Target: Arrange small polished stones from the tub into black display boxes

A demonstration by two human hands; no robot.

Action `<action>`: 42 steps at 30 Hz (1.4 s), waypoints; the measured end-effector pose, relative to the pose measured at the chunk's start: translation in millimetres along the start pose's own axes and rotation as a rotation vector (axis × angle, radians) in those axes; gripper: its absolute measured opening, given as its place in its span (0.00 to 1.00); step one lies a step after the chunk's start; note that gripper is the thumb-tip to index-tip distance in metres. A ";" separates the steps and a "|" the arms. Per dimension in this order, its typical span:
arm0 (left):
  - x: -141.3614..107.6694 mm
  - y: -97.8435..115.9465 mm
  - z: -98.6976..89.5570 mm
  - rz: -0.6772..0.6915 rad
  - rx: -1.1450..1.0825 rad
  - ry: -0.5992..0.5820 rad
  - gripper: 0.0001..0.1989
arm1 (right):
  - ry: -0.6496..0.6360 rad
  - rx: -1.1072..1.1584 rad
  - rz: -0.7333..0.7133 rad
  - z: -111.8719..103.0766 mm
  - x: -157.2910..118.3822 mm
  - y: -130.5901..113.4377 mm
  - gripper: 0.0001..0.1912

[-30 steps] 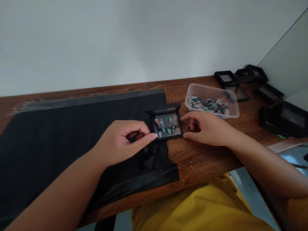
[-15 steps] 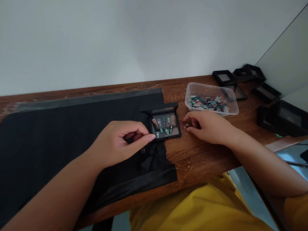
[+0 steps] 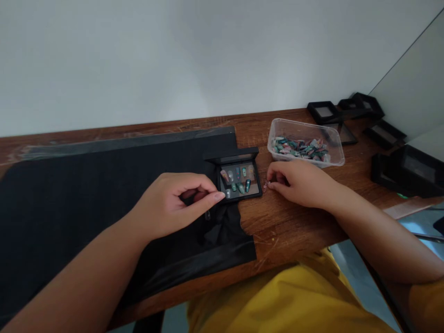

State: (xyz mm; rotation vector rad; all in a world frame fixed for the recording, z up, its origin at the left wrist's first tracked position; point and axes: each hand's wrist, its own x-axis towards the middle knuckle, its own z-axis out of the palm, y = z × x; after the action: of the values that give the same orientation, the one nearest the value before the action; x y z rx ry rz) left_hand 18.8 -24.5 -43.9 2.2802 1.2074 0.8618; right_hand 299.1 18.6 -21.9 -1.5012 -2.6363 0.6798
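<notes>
A black display case lies with its lid raised, over the right edge of a black mat. Inside it sit several press-on nails in green, blue, pink and clear tones, in two rows. My left hand is closed at the case's near left corner, thumb and forefinger pinching the rim. To the right of the case, my right hand pinches a small pinkish press-on nail just above the wood. Its fingertips partly hide the nail.
A clear plastic tub of loose press-on nails stands behind my right hand. More black cases crowd the right side against the wall. The black mat covers the left of the wooden table.
My right thumb and forefinger have closed together on the pinkish press-on nail, which has tilted and shifted slightly. My left hand stays at the case corner.
</notes>
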 end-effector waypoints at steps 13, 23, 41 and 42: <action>1.8 -0.3 1.1 0.040 0.009 0.003 0.14 | -0.001 -0.057 0.004 0.1 1.1 -2.6 0.03; 3.7 5.7 -0.5 0.008 0.021 -0.011 0.18 | -0.007 0.044 -0.021 2.3 1.5 -3.8 0.11; 4.4 7.7 -0.9 -0.012 0.002 -0.027 0.18 | -0.058 0.154 -0.071 3.6 6.4 1.2 0.12; 4.3 7.4 -0.8 -0.017 0.003 -0.029 0.18 | -0.062 0.161 -0.080 3.4 6.5 1.2 0.12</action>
State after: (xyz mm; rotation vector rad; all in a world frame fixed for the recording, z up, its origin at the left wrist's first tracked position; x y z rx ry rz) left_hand 24.4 -24.8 -37.4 2.2737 1.2145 0.8192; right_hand 295.7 23.3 -26.6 -1.3459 -2.5972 0.9201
